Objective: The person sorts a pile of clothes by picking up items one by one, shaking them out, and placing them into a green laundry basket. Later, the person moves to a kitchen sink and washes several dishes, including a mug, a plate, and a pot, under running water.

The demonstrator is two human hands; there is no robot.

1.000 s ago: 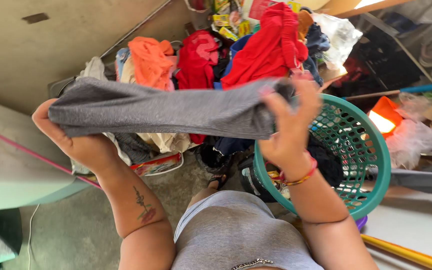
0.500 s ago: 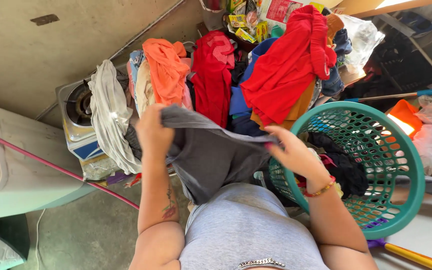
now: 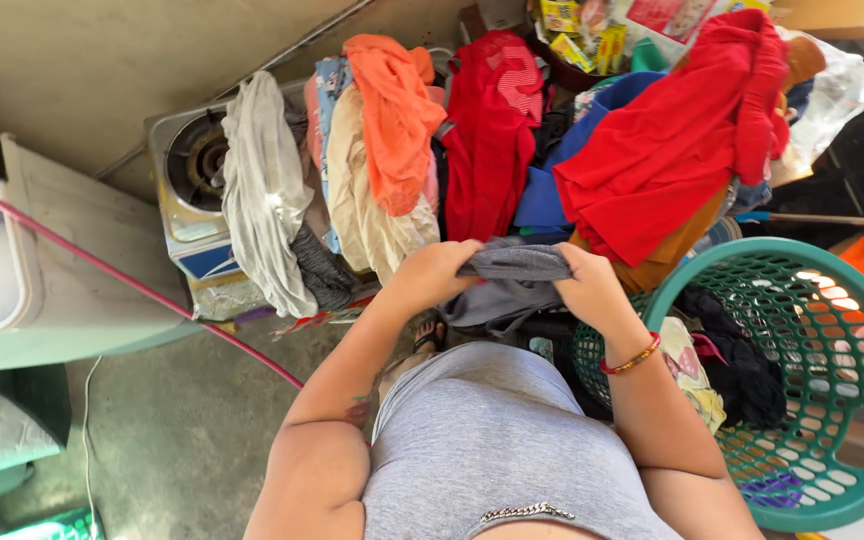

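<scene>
Both my hands hold a grey garment, bunched and folded small in front of my chest. My left hand grips its left end and my right hand grips its right end, the two hands close together. A beaded bracelet circles my right wrist. Just right of my right hand stands a green plastic laundry basket with dark and patterned clothes inside. Beyond the garment lies a heap of clothes: an orange piece, a red shirt and a large red garment.
A small gas stove at the upper left has a pale grey cloth draped over it. A pink rod slants across the left, over a pale green tub. A blue-handled stick lies at the right.
The grey garment, stretched wide a second ago, has been folded down. My hands have come together and lowered with it bunched between them.
</scene>
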